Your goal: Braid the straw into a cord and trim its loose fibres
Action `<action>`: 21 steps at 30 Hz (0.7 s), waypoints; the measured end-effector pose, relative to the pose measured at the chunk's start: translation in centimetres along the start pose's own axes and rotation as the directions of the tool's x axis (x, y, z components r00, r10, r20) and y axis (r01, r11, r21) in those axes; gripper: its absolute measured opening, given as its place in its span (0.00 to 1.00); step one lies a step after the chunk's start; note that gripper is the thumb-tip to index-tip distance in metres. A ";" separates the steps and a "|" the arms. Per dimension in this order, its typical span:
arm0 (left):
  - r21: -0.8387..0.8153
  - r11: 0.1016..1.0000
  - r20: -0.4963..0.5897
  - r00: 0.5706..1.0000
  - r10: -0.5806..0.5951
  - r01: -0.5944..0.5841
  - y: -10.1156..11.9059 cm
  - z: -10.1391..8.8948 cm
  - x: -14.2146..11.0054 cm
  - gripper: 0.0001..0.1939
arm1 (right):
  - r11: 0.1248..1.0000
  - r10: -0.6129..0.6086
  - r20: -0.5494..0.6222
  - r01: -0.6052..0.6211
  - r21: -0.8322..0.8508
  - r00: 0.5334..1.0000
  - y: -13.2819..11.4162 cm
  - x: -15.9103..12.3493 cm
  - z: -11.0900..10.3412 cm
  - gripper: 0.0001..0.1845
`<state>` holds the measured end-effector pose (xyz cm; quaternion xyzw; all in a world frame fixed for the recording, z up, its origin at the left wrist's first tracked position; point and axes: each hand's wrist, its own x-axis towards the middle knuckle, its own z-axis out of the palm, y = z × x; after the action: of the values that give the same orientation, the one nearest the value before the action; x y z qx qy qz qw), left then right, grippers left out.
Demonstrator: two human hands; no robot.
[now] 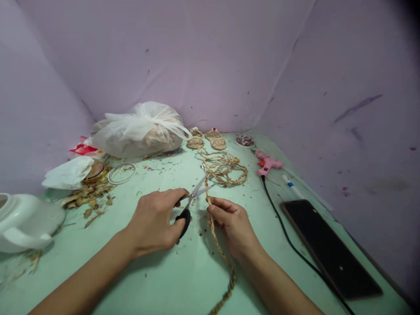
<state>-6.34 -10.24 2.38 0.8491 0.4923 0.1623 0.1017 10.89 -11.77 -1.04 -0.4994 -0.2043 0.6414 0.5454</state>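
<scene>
My left hand (157, 221) has its thumb and fingers in the black handles of a pair of scissors (193, 197). The blades are spread apart and point away from me, on either side of or close against a braided straw cord (214, 234). Between the thumb and fingers of my right hand (231, 221), the cord is pinched just below the blades. From there it trails down toward the near edge of the view. Its far part lies in a loose heap of loops (228, 168) on the table.
Beyond the loops lie small woven sandals (215, 139) and a dish of beads (245, 140). On the right are a pink glue gun (268, 162), a pen (292, 187) and a dark phone (331, 249). A white plastic bag (141, 131), dry scraps (90, 197) and a white jug (29, 221) stand left.
</scene>
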 end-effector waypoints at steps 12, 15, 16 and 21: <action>0.154 0.981 0.100 0.990 0.103 -0.117 -0.5 2.6 -0.2 0.25 | 1.000 -0.013 0.081 0.013 -0.002 0.997 0.0 -0.1 -0.1 0.10; 0.099 0.991 0.124 0.989 0.076 -0.089 -0.6 2.7 -0.3 0.25 | 1.000 -0.010 0.075 0.010 -0.008 0.997 0.0 -0.2 -0.1 0.09; 0.073 0.994 0.136 0.988 0.067 -0.078 -0.6 2.7 -0.3 0.25 | 1.000 -0.009 0.066 0.009 -0.009 0.998 0.0 -0.2 0.0 0.09; -0.078 0.997 0.172 0.985 0.027 -0.014 -0.4 2.7 -0.4 0.23 | 1.000 -0.012 0.042 0.012 -0.001 0.999 -0.1 -0.2 0.1 0.12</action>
<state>-5.83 -10.40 -0.29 0.8606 0.4662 0.1075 0.1747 10.83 -11.93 -0.81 -0.4850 -0.2192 0.6483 0.5444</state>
